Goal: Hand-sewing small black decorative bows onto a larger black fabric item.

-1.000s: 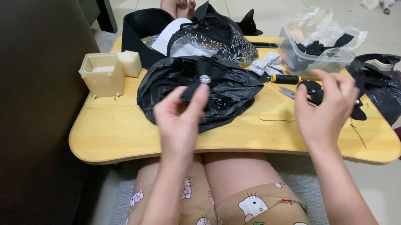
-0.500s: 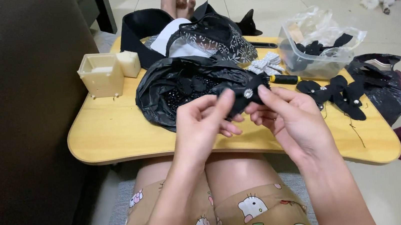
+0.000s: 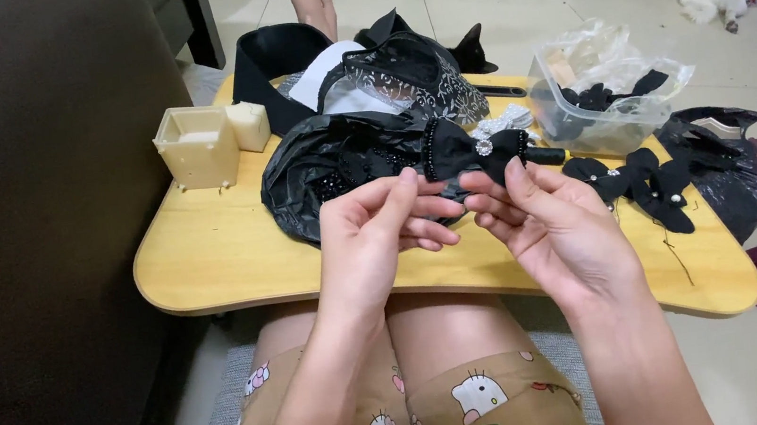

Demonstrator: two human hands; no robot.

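Your grip pinches the black beaded bow [image 3: 475,146] between left hand [image 3: 372,237] and right hand [image 3: 551,221] fingertips, raised above the counter [image 3: 212,250], in front of the black plastic bag [image 3: 335,165].

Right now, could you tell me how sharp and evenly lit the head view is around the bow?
Head view: the black bow and both hands are sharp, in soft, even light; the sofa side is dim, and the black plastic bag shows slight glare.

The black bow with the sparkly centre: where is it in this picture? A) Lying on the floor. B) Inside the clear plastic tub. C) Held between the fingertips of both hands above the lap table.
C: the black bow is pinched between the left hand and right hand, raised over the wooden lap table.
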